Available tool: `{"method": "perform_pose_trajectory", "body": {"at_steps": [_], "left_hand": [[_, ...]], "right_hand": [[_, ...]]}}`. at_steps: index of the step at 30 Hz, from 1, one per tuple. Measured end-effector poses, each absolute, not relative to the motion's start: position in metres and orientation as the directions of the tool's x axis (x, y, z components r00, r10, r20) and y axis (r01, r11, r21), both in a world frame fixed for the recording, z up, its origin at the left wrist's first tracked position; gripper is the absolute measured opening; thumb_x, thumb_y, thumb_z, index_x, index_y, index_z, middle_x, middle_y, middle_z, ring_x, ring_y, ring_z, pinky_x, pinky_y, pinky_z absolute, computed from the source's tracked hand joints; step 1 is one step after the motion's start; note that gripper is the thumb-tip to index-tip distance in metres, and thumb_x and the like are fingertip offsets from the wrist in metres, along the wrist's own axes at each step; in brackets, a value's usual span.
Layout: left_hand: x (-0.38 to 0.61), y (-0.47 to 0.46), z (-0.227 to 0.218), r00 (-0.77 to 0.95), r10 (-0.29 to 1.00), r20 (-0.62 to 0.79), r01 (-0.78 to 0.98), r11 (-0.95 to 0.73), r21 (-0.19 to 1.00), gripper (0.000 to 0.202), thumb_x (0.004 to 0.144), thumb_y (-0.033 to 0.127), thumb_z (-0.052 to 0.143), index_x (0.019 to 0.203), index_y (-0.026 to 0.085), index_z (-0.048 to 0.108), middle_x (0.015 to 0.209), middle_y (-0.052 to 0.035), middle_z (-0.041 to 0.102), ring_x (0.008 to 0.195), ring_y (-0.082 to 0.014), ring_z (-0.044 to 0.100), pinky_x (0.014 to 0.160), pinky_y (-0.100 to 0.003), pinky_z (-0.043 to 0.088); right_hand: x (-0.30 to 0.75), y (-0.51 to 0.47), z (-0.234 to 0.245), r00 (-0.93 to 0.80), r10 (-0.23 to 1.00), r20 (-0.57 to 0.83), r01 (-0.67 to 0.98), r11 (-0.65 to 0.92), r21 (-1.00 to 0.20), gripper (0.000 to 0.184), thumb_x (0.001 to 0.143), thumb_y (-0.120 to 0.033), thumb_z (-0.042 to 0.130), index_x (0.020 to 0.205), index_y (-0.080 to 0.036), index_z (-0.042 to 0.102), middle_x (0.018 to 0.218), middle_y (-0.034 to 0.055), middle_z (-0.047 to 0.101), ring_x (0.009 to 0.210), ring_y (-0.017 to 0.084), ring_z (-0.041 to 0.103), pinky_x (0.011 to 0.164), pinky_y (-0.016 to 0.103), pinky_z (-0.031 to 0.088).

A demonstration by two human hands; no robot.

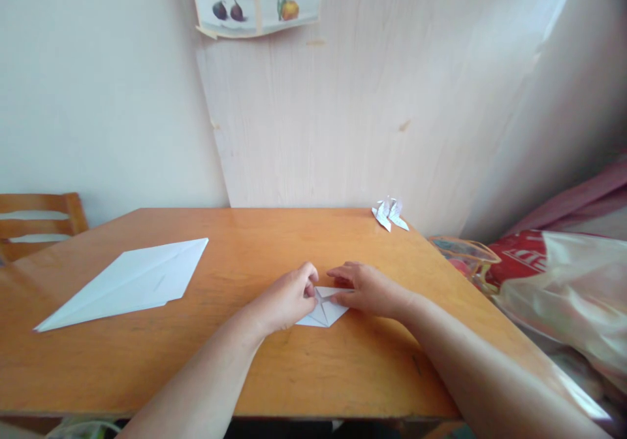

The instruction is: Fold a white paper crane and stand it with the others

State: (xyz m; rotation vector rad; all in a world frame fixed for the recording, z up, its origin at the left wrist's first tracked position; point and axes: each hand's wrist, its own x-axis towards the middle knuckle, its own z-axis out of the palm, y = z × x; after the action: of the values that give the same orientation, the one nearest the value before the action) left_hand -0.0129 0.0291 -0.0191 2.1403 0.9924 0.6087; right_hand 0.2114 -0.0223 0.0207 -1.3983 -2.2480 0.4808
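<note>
A small white sheet of folded paper with crease lines lies on the wooden table in front of me. My left hand is at its left side, fingers curled in and closed at the paper's edge. From the right, my right hand rests on the paper with its fingers stretched out, the thumb lying on the surface. Parts of the paper's left and right sides are hidden under the hands.
To the left lie large white paper sheets. Small folded paper figures stand at the table's far right corner. Plastic bags are beyond the right edge, and a wooden chair is at the far left.
</note>
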Motion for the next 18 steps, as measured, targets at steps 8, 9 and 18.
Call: {"method": "perform_pose_trajectory", "body": {"at_steps": [8, 9, 18], "left_hand": [[-0.01, 0.015, 0.005, 0.635, 0.762, 0.128, 0.557, -0.566, 0.609, 0.006, 0.082, 0.02, 0.056, 0.087, 0.022, 0.058, 0.082, -0.0016, 0.066, 0.074, -0.0185, 0.059, 0.064, -0.028, 0.037], [-0.009, 0.012, 0.009, 0.644, 0.754, 0.13, 0.562, -0.581, 0.589, 0.007, 0.083, 0.02, 0.055, 0.087, 0.022, 0.06, 0.083, -0.0021, 0.067, 0.075, -0.0192, 0.06, 0.066, -0.029, 0.037], [-0.009, 0.001, 0.027, 0.759, 0.636, 0.14, 0.557, -0.745, 0.367, 0.027, 0.082, 0.042, 0.069, 0.105, 0.027, 0.071, 0.104, -0.0055, 0.071, 0.1, -0.0282, 0.06, 0.092, -0.041, 0.034]], "right_hand": [[0.22, -0.013, 0.008, -0.348, 0.906, 0.24, 0.731, 0.423, -0.536, 0.024, 0.091, -0.025, 0.057, 0.106, -0.021, 0.075, 0.096, 0.0056, 0.074, 0.082, 0.018, 0.064, 0.074, 0.027, 0.045], [0.221, -0.012, 0.005, -0.341, 0.907, 0.249, 0.721, 0.422, -0.55, 0.027, 0.092, -0.024, 0.054, 0.109, -0.02, 0.075, 0.098, 0.006, 0.074, 0.084, 0.018, 0.065, 0.076, 0.027, 0.045], [0.22, -0.018, 0.006, -0.213, 0.962, 0.171, 0.743, 0.273, -0.611, 0.058, 0.08, -0.01, 0.05, 0.134, -0.023, 0.064, 0.085, 0.0015, 0.073, 0.065, 0.012, 0.059, 0.059, 0.021, 0.041]]}}
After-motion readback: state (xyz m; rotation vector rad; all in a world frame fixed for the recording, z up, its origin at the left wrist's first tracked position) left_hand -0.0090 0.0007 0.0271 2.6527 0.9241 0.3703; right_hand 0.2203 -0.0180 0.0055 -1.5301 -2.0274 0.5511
